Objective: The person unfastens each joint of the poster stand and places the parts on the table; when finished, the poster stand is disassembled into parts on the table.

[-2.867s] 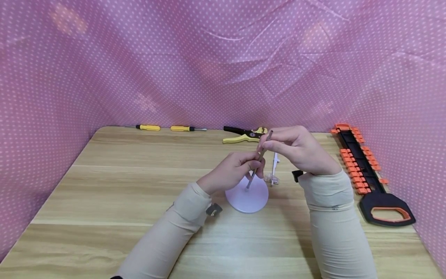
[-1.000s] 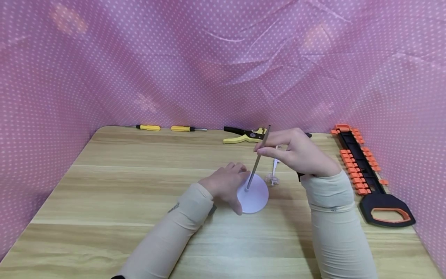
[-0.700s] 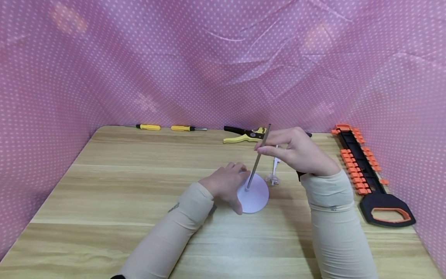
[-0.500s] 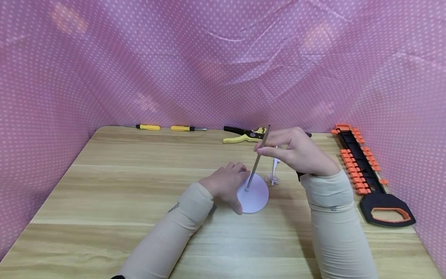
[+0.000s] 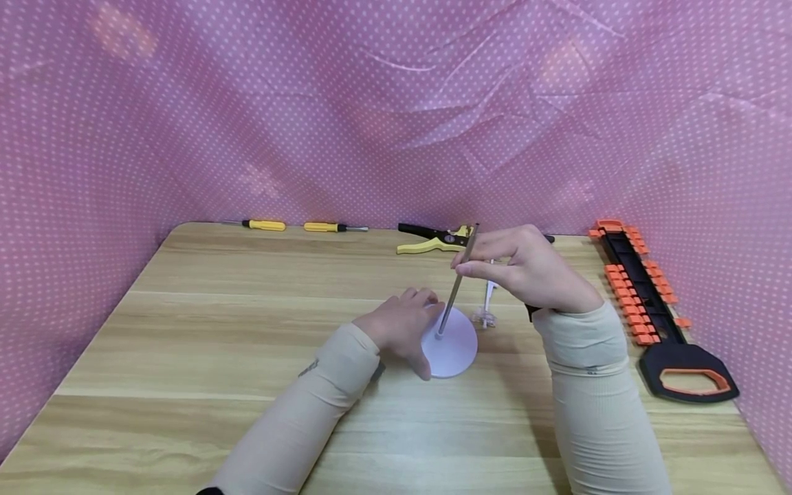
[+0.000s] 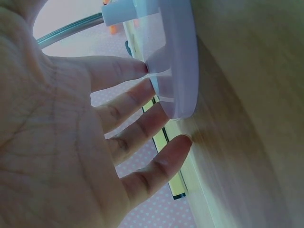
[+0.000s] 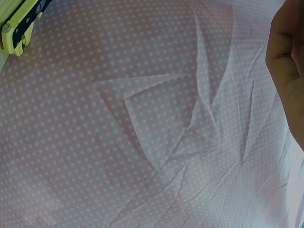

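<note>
Well, closest in come two pale sleeves (image 5: pixel 603 412), and the person's hands reach out over the middle of the table (image 5: pixel 216 344). The left hand (image 5: pixel 396 326) curves along the left side of a white disc (image 5: pixel 454 354), its fingers (image 6: pixel 156 171) spread and fairly straight, some of the tips meeting the rim. That disc lies flat on the table, and a metal rod (image 5: pixel 454 295) rises from the short collar (image 5: pixel 439 336) at its centre. The right hand (image 5: pixel 526 268) has the rod pinched between thumb and fingers, a little below its upper end. Just right of the disc is a slim white strip (image 5: pixel 487 299) with a clear clip (image 5: pixel 485 318) at its near end. Well over to the right, a black and orange rack (image 5: pixel 648 292) stretches away, its handle (image 5: pixel 662 354) towards the person. Along the far edge I see yellow and black pliers (image 5: pixel 427 246), partly behind the right hand, and further left two yellow screwdrivers (image 5: pixel 322 227). Behind it all hangs a pink dotted curtain (image 5: pixel 309 103).
</note>
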